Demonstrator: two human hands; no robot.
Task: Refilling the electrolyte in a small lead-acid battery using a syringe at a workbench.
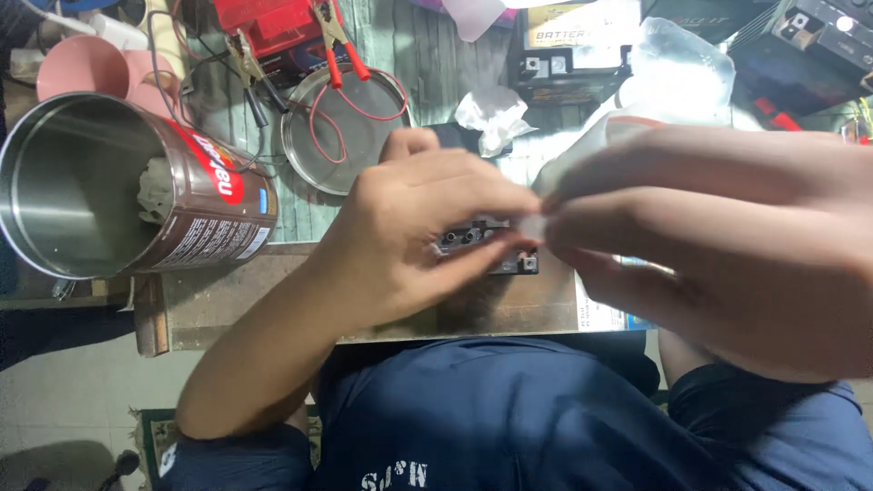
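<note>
Left hand (414, 241) pinches a small white scrap (532, 225) with right hand (718, 245), fingertips meeting above a small black battery (482, 250) on the bench (273, 295). Big tin (118, 186) lies tipped at left; metal dish (341, 127) with red clip leads (341, 55) sits beyond.

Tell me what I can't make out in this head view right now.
- Small black battery: mostly hidden under the left hand.
- White scrap at the fingertips: blurred, kind unclear.
- Right hand: motion-blurred, its grip unreadable.
- Metal can: its white contents are shadowed.
</note>
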